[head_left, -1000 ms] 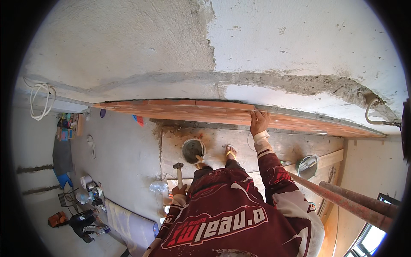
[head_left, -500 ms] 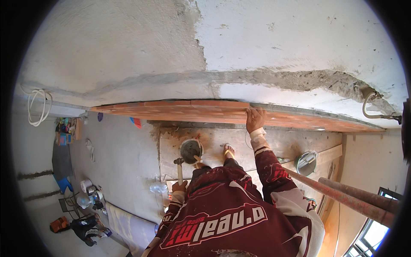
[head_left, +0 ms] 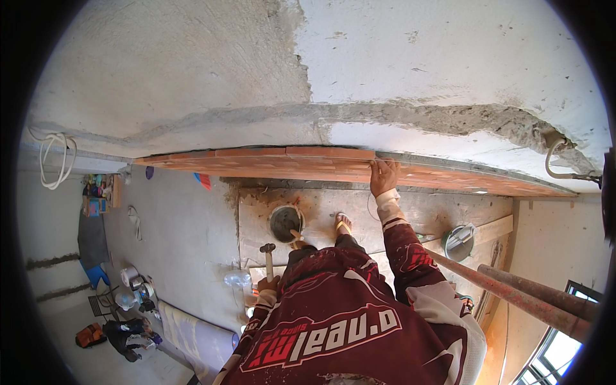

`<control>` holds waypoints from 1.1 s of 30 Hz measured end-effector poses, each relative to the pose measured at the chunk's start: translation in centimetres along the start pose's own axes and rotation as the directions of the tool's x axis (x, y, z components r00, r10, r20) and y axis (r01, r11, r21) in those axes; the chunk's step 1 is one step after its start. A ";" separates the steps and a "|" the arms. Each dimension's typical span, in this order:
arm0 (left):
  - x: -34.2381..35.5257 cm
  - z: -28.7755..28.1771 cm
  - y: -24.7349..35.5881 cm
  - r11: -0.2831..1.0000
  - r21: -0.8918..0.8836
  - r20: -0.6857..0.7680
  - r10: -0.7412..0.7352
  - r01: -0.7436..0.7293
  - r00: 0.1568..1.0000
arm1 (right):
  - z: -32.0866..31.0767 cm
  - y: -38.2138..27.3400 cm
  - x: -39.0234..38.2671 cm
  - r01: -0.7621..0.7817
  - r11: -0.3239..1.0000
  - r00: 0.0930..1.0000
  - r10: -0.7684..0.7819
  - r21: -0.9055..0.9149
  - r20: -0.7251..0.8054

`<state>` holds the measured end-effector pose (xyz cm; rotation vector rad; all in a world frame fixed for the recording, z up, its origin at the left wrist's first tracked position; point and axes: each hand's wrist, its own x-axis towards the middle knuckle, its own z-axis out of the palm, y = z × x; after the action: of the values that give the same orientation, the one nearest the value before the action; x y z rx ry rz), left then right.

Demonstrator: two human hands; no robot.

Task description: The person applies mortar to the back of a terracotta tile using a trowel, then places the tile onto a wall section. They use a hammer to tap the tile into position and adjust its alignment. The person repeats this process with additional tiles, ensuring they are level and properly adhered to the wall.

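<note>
My left hand (head_left: 268, 283) is closed round the pale handle of a hammer (head_left: 268, 249), held low beside my body with its head pointing away from me. My right arm reaches forward to a low band of orange-brown brick tiles (head_left: 295, 160) along the wall. Against its upper edge rests my right hand (head_left: 384, 176), fingers stretched out, just right of where the top row of tiles ends. No object shows in that hand, though the fingertips' undersides are hidden.
A bucket of grey mortar (head_left: 286, 223) stands by my feet, and another bucket (head_left: 459, 244) is farther right. Reddish metal poles (head_left: 513, 292) slant in at right. A pale hose (head_left: 553, 160) sticks out of the wall. At lower left a person (head_left: 125, 337) bends near an orange bag (head_left: 90, 335).
Both my hands keep nearly the same places, the hammer still in the left. The person at lower left has shifted posture. My view has tilted very slightly.
</note>
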<state>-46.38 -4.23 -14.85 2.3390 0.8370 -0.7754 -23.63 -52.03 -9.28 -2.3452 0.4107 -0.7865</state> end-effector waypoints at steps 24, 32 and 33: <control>-0.5 -0.3 -1.1 0.995 0.102 -0.019 -0.003 0.005 1.000 | -0.1 -0.1 -0.1 -0.017 1.000 0.999 0.017 0.007 0.050; -0.3 -0.5 -1.1 0.994 0.109 -0.021 0.001 0.001 1.000 | -0.3 -0.2 -0.1 -0.042 0.999 0.997 0.043 -0.023 0.068; -0.2 -0.4 -1.0 0.994 0.112 -0.021 0.005 -0.002 1.000 | -0.2 -0.1 -0.1 -0.039 0.999 0.997 0.042 -0.035 0.071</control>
<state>-47.08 -3.34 -14.70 2.4504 0.8177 -0.8159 -23.86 -51.98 -9.16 -2.3811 0.4421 -0.6787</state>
